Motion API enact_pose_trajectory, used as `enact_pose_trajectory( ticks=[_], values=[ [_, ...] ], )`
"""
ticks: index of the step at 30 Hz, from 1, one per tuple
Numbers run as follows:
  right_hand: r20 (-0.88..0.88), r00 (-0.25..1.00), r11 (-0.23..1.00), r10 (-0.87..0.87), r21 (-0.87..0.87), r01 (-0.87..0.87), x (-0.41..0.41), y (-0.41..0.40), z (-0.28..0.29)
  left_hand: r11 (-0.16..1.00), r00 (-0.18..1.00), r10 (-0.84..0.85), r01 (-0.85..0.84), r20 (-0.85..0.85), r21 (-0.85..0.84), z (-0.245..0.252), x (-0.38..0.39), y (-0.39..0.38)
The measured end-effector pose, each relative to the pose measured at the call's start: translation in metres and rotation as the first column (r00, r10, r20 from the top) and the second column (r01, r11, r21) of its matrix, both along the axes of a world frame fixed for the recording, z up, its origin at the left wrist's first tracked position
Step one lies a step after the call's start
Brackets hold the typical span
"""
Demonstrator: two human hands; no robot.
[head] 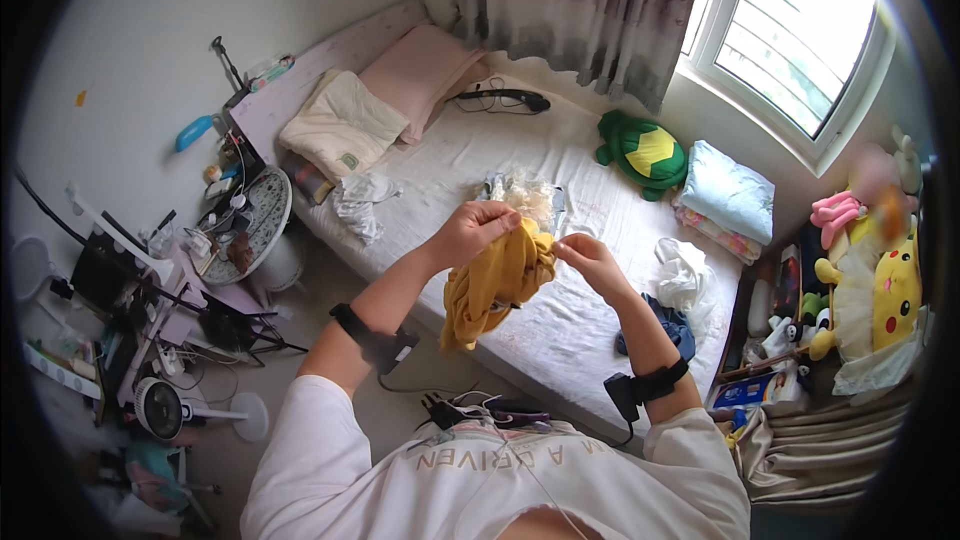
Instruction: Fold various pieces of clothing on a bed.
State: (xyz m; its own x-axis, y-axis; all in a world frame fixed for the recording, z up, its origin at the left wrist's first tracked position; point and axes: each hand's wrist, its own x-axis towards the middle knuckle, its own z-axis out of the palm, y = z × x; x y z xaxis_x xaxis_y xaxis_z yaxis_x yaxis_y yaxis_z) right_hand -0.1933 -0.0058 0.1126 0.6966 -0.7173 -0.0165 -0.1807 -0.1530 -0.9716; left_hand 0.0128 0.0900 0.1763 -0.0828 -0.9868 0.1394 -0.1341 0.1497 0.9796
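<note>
A bunched mustard-yellow garment (487, 289) hangs in the air between my hands, above the near edge of the bed. My left hand (476, 229) pinches its upper left part, thumb pressed against the fingers. On the other side, the fingertips of my right hand (589, 259) grip the cloth's right edge. A dark patch or print shows in the lower folds, too small to make out. Just beyond my hands, a cream frilly piece of clothing (525, 191) lies on the white bed sheet (435, 172), partly hidden by the yellow cloth.
White cloth (682, 270) and a dark blue garment (656, 326) lie at the bed's right side. Behind them are a green turtle plush (645, 154) and a folded light-blue quilt (727, 191). A white fan (161, 409) stands on the floor at left, near a cluttered round table (274, 221).
</note>
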Motion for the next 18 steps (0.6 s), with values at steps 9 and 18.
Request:
enact_pose_trajectory(
  ticks=[9,18],
  values=[
    [-0.035,0.991,0.991,0.132,0.010,-0.132,0.036,0.012,0.005,0.954,0.917,0.264,-0.294,-0.298,-0.060,-0.012,0.035,0.012],
    [0.101,0.979,0.982,0.175,0.059,-0.181,0.049,0.000,0.046,0.845,0.845,0.525,-0.503,0.102,-0.183,-0.042,0.077,0.012]
  ],
)
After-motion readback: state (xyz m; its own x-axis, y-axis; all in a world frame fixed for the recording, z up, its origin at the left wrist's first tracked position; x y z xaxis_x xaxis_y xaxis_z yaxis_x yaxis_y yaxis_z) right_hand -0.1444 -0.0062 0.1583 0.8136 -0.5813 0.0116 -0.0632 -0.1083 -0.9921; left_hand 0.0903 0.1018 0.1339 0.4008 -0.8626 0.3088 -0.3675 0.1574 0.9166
